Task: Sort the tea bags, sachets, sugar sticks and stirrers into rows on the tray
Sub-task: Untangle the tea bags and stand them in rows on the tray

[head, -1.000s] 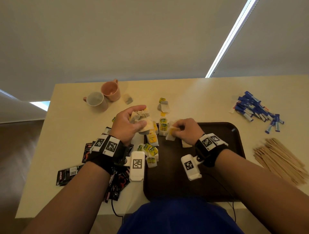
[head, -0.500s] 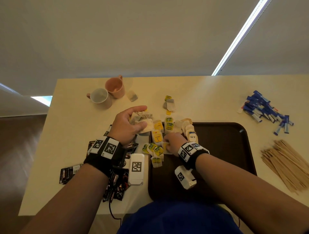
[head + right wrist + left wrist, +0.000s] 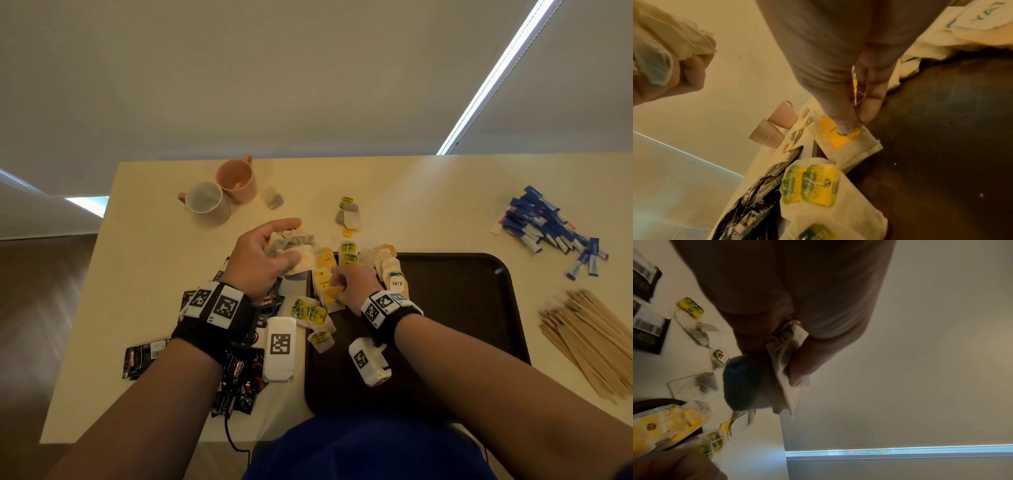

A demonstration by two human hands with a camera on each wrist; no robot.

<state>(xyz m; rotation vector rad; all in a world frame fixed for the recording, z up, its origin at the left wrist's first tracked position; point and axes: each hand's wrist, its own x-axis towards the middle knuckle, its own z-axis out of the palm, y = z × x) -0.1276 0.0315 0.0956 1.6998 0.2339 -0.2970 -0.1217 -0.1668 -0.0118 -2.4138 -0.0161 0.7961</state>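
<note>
A: Left hand (image 3: 260, 260) hovers just off the tray's (image 3: 462, 308) far-left corner, fingers curled tight round a bunch of tea bags (image 3: 291, 250).

B: And the right hand (image 3: 354, 284), over that same corner, pinches a yellow-tagged tea bag (image 3: 846, 139) between thumb and fingertips against the tray floor.

A: Sugar sticks (image 3: 548, 229) and stirrers (image 3: 589, 342) lie right of the tray, black sachets (image 3: 236, 377) left of it.

The left hand (image 3: 263, 257) hides most of its tea bag bunch (image 3: 291, 247), perhaps several bags; count unclear.
</note>
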